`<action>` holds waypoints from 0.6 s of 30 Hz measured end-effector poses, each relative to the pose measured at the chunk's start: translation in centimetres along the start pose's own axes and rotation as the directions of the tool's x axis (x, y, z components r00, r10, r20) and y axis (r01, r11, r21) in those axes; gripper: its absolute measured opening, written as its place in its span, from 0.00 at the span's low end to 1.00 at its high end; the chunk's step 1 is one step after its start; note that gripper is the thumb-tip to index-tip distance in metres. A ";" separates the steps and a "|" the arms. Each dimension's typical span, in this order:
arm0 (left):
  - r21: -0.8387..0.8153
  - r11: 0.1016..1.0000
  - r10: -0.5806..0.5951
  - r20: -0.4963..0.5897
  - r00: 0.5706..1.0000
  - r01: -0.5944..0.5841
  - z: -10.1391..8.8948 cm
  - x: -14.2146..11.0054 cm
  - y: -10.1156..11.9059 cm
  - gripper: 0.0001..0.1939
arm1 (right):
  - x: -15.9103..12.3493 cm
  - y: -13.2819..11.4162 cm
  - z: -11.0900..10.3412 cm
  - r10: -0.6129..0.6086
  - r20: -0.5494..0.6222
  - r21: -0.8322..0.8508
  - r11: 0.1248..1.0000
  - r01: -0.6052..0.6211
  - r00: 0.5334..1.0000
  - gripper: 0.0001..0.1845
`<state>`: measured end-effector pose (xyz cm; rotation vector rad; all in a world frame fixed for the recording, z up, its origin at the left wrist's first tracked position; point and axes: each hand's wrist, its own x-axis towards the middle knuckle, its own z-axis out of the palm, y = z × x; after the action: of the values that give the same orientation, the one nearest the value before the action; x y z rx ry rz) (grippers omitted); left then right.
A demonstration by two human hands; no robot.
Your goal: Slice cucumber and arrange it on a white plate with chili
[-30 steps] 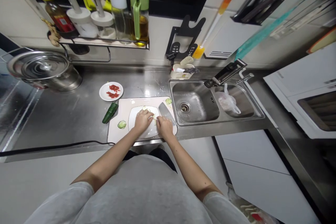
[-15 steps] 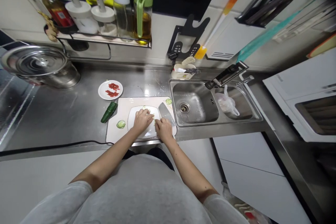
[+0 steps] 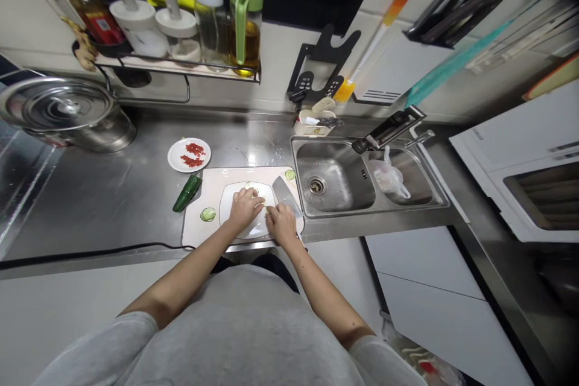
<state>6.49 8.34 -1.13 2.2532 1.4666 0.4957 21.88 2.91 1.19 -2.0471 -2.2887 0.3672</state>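
Note:
Over a white squarish plate [image 3: 257,231] my left hand [image 3: 244,208] and my right hand [image 3: 281,223] meet, fingertips pinched around a small pale-green cucumber slice [image 3: 264,205], mostly hidden by the fingers. More pale slices show at the plate's far rim. The plate rests on a light cutting board [image 3: 193,234]. A cleaver [image 3: 283,191] lies on the board beside my right hand, its handle partly covered by that hand. Stacked cucumber slices [image 3: 208,214] sit on the board's left, and another slice lies at its far right corner. The cut cucumber [image 3: 187,193] lies left of the board.
A small round plate [image 3: 174,160] holds chopped red pieces [image 3: 193,161]. Right of the board is a double sink [image 3: 337,178] with a plastic bag [image 3: 391,181] in one basin. A lidded steel pot [image 3: 90,126] stands at left; a black cable [image 3: 136,246] runs along the counter's front.
Both hands stay almost in place over the plate, with the slice still between the fingertips. The view has shifted very slightly; nothing else visibly moved.

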 end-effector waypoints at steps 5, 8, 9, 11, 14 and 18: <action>-0.033 0.999 -0.026 -0.002 1.000 0.026 0.1 0.0 0.2 0.12 | 0.0 -0.1 0.1 0.004 -0.004 0.021 1.000 -0.004 1.000 0.16; -0.099 0.991 -0.094 -0.016 0.995 0.092 -0.2 -0.1 0.2 0.12 | 0.0 0.1 0.2 0.025 -0.052 0.088 0.996 -0.020 0.998 0.16; -0.130 0.984 -0.128 -0.032 0.991 0.123 -0.3 -0.2 0.1 0.12 | 0.1 0.3 0.2 0.042 -0.085 0.127 0.991 -0.031 0.995 0.16; -0.198 0.963 -0.205 -0.089 0.975 0.184 -0.9 -0.6 -0.5 0.12 | 0.2 0.9 0.2 0.097 -0.169 0.222 0.973 -0.058 0.981 0.16; -0.299 0.922 -0.315 -0.207 0.926 0.247 -2.3 -2.2 -2.2 0.12 | 0.2 2.2 0.1 0.192 -0.275 0.360 0.929 -0.085 0.942 0.16; -0.371 0.873 -0.435 -0.302 0.849 0.315 -4.5 -5.6 -5.4 0.14 | -0.3 3.4 -0.2 0.225 -0.323 0.395 0.915 -0.085 0.919 0.17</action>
<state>-2.05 5.81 -0.47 1.6218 1.8194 0.9919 25.31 2.93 0.75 -1.9153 -1.6940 0.3628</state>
